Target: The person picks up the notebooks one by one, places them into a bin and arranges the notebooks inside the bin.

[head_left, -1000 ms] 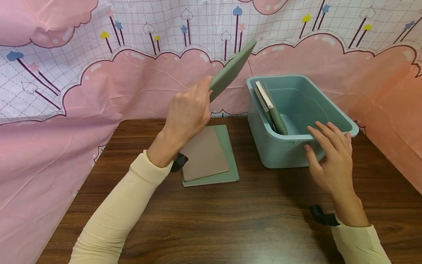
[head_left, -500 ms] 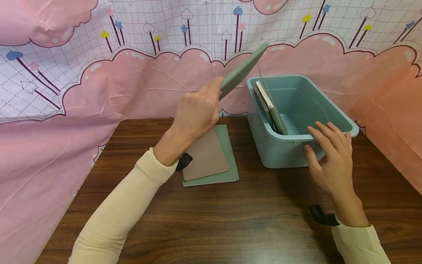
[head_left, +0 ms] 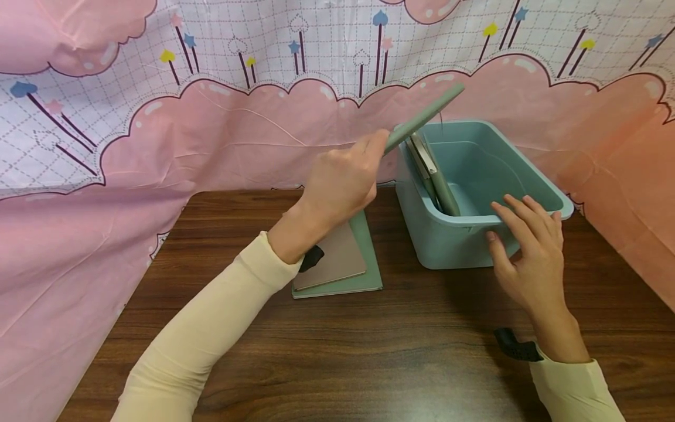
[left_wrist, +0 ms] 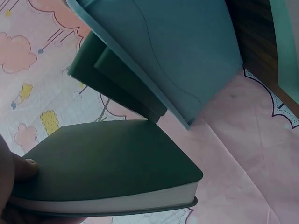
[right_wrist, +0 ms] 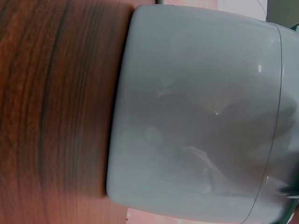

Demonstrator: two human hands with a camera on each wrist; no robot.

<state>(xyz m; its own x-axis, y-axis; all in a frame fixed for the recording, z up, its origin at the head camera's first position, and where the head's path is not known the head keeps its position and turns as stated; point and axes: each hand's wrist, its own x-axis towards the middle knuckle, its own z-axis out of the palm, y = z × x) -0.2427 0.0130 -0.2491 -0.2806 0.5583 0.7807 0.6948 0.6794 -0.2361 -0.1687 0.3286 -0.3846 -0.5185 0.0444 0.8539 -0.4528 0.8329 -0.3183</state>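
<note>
My left hand (head_left: 343, 181) grips a green hardcover notebook (head_left: 427, 117) by one end, raised and tilted at the left rim of a blue-green plastic bin (head_left: 459, 243). In the left wrist view, the thumb lies on the cover of the notebook (left_wrist: 112, 163) and its white page edges show. Inside the bin, several books (head_left: 440, 181) lean against the left wall. My right hand (head_left: 532, 258) rests on the front right rim of the bin, fingers extended over the edge. Mostly the bin's outer wall (right_wrist: 196, 112) fills the right wrist view.
A beige notebook (head_left: 343, 258) lies on a larger green book (head_left: 369, 252) left of the bin, partly behind my left arm. All stand on a dark wooden table (head_left: 369, 351). A pink and white patterned cloth (head_left: 253, 135) hangs behind and at the sides.
My left hand has carried the green notebook rightward and slightly down, from above the table to the bin's left rim. The right hand and the bin have stayed still.
</note>
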